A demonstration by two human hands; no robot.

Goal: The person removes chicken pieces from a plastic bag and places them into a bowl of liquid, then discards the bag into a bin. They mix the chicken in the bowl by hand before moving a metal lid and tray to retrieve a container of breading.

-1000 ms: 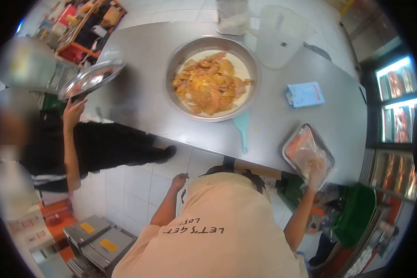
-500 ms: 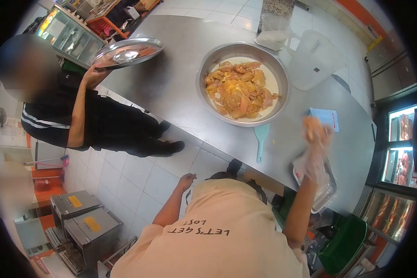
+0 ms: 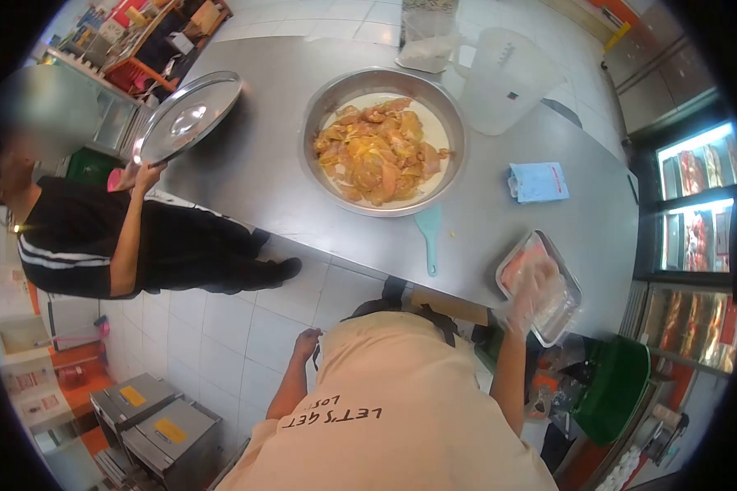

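My right hand [image 3: 535,285], in a clear plastic glove, is over a metal tray [image 3: 558,331] at the table's near right side. Pink raw meat [image 3: 517,263] shows in the tray beside the fingers; blur hides whether they grip any of it. My left hand [image 3: 306,342] hangs low beside my body, away from the table, its fingers curled with nothing visible in them. A large round metal pan [image 3: 319,182] holds yellowish coated chicken pieces [image 3: 377,155] over a pale liquid. A turquoise spatula [image 3: 431,241] lies against the pan's near side.
A blue-and-white packet [image 3: 539,182] lies right of the pan. Behind it are a translucent measuring jug [image 3: 504,82] and a bag of white powder [image 3: 427,51]. At the left, another person [image 3: 82,237] holds a round metal tray [image 3: 190,119]. A green bin [image 3: 614,393] stands below the table's right end.
My right hand has come down from near the packet, where it held a chicken piece, to the tray. The other person's round tray has tilted more. My view has shifted right.
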